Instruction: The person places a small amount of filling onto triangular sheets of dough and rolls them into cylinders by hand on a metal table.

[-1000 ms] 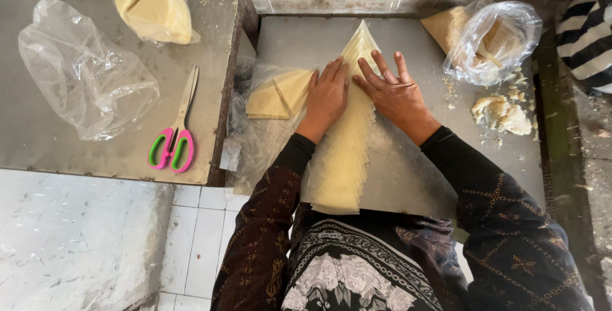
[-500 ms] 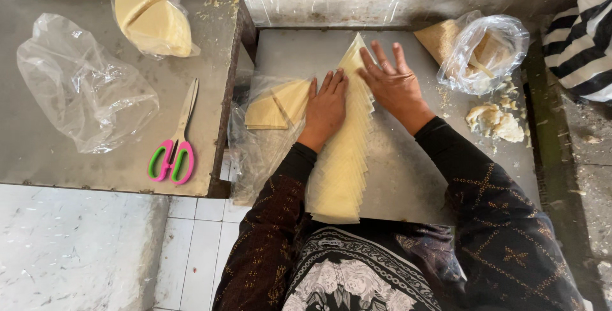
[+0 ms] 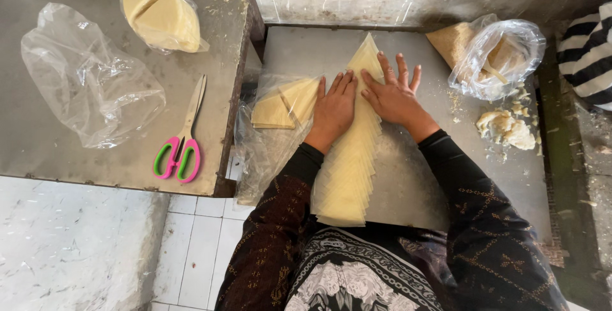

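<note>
A long fanned row of pale yellow triangular pastry sheets (image 3: 347, 171) lies on the grey metal table (image 3: 421, 183), running from the table's near edge towards its far side. My left hand (image 3: 335, 108) lies flat on the row's upper left part, fingers together. My right hand (image 3: 394, 91) presses flat on the row's upper right, fingers spread. Both palms rest on the sheets and neither hand grips anything. To the left of my left hand a small stack of the same triangles (image 3: 284, 104) sits on clear plastic wrap.
A second metal table (image 3: 95, 158) on the left holds pink-and-green scissors (image 3: 182, 139), a crumpled clear bag (image 3: 86, 75) and a bagged stack of sheets (image 3: 162, 11). At the right are another bag with pastry (image 3: 494, 56), dough scraps (image 3: 507, 127) and a person's striped sleeve (image 3: 586, 50).
My right hand has slid a little further onto the row, closer to my left hand. The camera view has shifted slightly; the other objects stay in place.
</note>
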